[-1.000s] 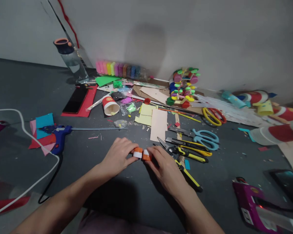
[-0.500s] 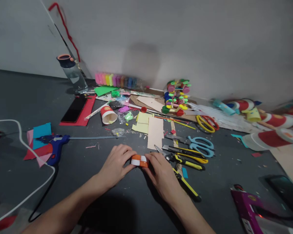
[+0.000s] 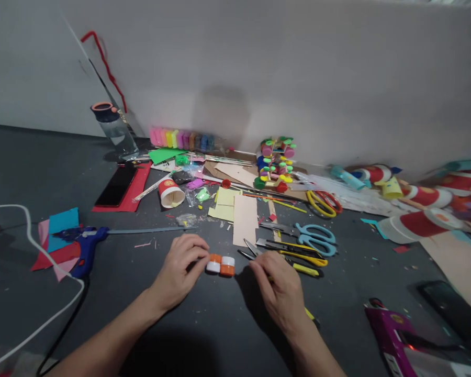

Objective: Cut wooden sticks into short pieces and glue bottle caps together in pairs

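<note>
Two small orange-and-white pots stand side by side on the dark table, their kind hard to make out. The left pot (image 3: 214, 264) shows orange on top and white below; the right pot (image 3: 227, 266) has these colours reversed. Loosely bent fingers of my left hand (image 3: 182, 267) come close together at the left pot's edge, not wrapped round it; whether they touch it is unclear. My right hand (image 3: 278, 285) is curled over needle-nose pliers (image 3: 248, 248), covering their pivot and most of the handles. Their pointed jaws stick out beyond my fingers, slightly spread.
Blue scissors (image 3: 317, 238) and yellow cutters (image 3: 308, 269) lie right of the pliers. A blue glue gun (image 3: 87, 251) with cables is at left. Behind are cardboard (image 3: 245, 220), a paper cup (image 3: 170, 193) and a water bottle (image 3: 115, 131). A purple box (image 3: 396, 335) stands at lower right.
Both hands have come away from gripping the two pots. My right hand has moved right onto the pliers; my left has drawn back slightly. The pots stay together on the table.
</note>
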A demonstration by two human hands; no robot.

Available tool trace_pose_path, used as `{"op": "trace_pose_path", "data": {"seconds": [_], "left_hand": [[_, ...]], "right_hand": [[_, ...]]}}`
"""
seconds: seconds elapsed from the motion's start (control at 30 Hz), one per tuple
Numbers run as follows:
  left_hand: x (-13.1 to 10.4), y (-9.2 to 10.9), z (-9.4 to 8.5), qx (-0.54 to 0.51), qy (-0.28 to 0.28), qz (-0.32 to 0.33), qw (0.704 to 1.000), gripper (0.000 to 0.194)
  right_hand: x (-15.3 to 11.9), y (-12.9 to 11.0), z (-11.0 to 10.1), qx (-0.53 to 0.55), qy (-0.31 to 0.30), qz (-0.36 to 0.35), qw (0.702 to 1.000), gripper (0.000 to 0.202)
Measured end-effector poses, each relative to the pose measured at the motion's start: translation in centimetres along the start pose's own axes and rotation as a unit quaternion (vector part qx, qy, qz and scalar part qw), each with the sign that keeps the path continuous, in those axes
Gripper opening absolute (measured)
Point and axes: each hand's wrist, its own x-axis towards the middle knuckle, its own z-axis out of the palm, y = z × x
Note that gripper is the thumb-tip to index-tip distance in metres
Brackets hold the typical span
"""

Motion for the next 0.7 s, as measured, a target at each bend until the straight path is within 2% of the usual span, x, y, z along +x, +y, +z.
{"op": "trace_pose_path", "data": {"seconds": [0.1, 0.2, 0.33, 0.43, 0.57, 0.7], "left_hand": [[0.1, 0.0, -0.3, -0.022, 0.05, 0.013, 0.998, 0.024], [0.1, -0.4, -0.4, -0.032, 0.094, 0.0, 0.995, 0.016], [-0.1, -1.0, -0.3, -0.042, 0.138, -0.036, 0.989, 0.019], [-0.1, -1.1, -0.2, -0.052, 0.14, -0.053, 0.987, 0.016], [-0.1, -1.1, -0.1, -0.059, 0.122, -0.065, 0.989, 0.014], [-0.1, -1.1, 0.3, -0.056, 0.108, -0.072, 0.99, 0.014]], "right_hand": [[0.1, 0.8, -0.9, -0.023, 0.054, 0.037, 0.998, 0.02], [0.2, 1.7, -2.5, -0.065, 0.069, 0.067, 0.993, 0.02], [-1.0, 2.6, -5.4, -0.132, -0.03, 0.087, 0.987, 0.021], [-3.0, 3.0, -6.6, -0.166, -0.115, 0.096, 0.975, 0.016], [-5.3, 3.3, -6.4, -0.191, -0.179, 0.107, 0.959, 0.009], [-5.7, 3.7, -5.7, -0.198, -0.2, 0.104, 0.954, 0.012]]}}
